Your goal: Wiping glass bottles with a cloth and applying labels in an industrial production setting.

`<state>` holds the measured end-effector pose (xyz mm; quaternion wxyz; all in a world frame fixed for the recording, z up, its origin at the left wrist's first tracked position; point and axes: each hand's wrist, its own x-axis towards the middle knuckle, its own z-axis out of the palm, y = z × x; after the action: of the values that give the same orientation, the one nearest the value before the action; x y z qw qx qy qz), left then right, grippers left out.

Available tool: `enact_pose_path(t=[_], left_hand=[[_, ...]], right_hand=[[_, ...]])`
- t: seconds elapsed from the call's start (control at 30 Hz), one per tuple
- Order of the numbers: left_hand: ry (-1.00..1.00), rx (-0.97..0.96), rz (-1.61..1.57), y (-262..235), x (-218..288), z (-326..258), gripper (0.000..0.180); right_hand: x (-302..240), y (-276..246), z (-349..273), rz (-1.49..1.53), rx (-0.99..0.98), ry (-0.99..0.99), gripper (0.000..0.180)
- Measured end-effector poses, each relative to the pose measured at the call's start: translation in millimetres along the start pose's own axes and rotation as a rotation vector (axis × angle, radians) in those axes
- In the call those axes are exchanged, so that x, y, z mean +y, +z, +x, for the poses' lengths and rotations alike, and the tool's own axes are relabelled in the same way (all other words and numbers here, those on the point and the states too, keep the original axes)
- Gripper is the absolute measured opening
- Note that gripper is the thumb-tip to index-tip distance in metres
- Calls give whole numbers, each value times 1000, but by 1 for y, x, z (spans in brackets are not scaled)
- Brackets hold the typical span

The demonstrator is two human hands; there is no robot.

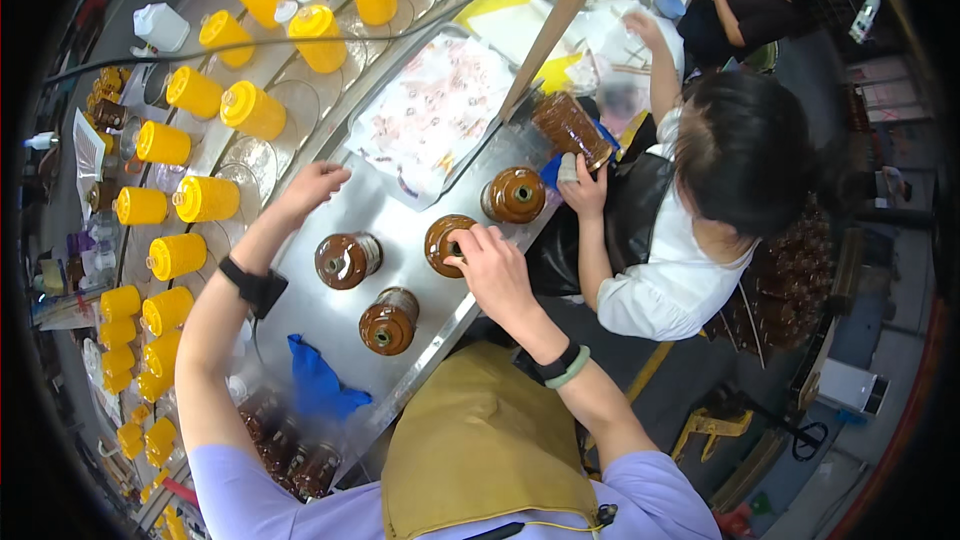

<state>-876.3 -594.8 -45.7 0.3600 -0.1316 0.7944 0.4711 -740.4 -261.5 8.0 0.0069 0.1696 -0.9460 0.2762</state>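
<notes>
Workshop scene: metal table under the person, running diagonally, with rows of yellow pieces on the surface beyond its left side. Black cable crosses above those rows; wooden post slants up past the table.

Right hand: thumb and fingers closed around the narrow top of a glossy brown piece — upright on the table, near the edge closest to the person. Left hand: raised above the table's far-left side, fingers loosely bent, nothing visible in them, well apart from the held piece.

Three similar brown pieces stand around it, two toward the left and one just right. Stained white sheet lies farther back; blue cloth near the lower corner. At right, a co-worker in white — one hand touching another, tilted brown ribbed piece.
</notes>
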Motion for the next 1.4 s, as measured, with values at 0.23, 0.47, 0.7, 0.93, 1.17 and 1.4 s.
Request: enact_pose_path(t=[0.23, 0.47, 0.7, 0.93, 1.17, 1.4], left_hand=[[20, 28, -161, 13, -18, -54, 57], [251, 150, -204, 30, 3, -90, 46], [419, 176, -182, 60, 66, -136, 39], [713, 98, -96, 77, 165, -188, 35], [1341, 287, 190, 125, 294, -245, 29], [1374, 606, 596, 177, 405, -180, 36]], right_hand=[[10, 30, 21, -133, -11, -56, 28], [10, 28, 10, -72, 85, -40, 41], [-10, -37, -37, 323, 18, 52, 10], [-12, -107, -105, 599, -33, 120, 13], [11, -206, -176, 750, -286, 168, 13], [113, -326, -238, 768, -149, 243, 14]])
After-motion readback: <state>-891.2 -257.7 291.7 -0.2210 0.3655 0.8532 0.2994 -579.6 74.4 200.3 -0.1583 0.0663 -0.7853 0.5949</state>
